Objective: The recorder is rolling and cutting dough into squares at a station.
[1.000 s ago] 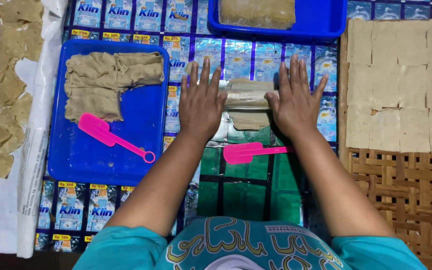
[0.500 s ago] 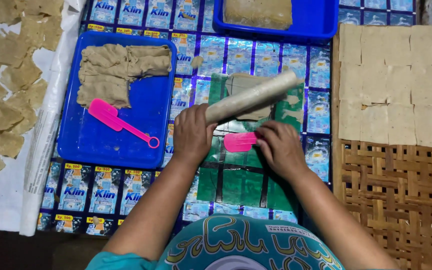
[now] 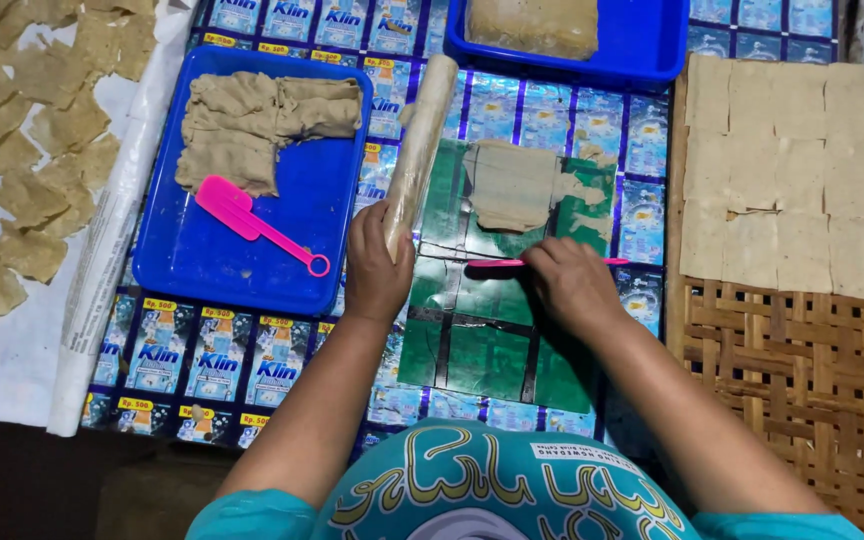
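Observation:
My left hand point(image 3: 377, 270) grips the near end of a pale rolling pin point(image 3: 420, 140), which lies lengthwise beside the blue tray point(image 3: 252, 260). My right hand point(image 3: 570, 285) holds a thin pink scraper point(image 3: 512, 263) edge-on against the green mat point(image 3: 482, 340). Just beyond the scraper lies a flattened sheet of beige dough point(image 3: 517, 185), ragged on its right side.
The blue tray holds a lump of dough point(image 3: 252, 120) and a second pink scraper point(image 3: 252, 220). Another blue tray point(image 3: 652, 50) with dough sits at the top. Square dough sheets point(image 3: 792, 170) cover a woven mat point(image 3: 782, 380) on the right. Several torn pieces point(image 3: 12, 150) lie on white paper at left.
The rolling pin has come off the dough and now lies to its left, held only by my left hand. My right hand has picked up the pink scraper and turned it on edge.

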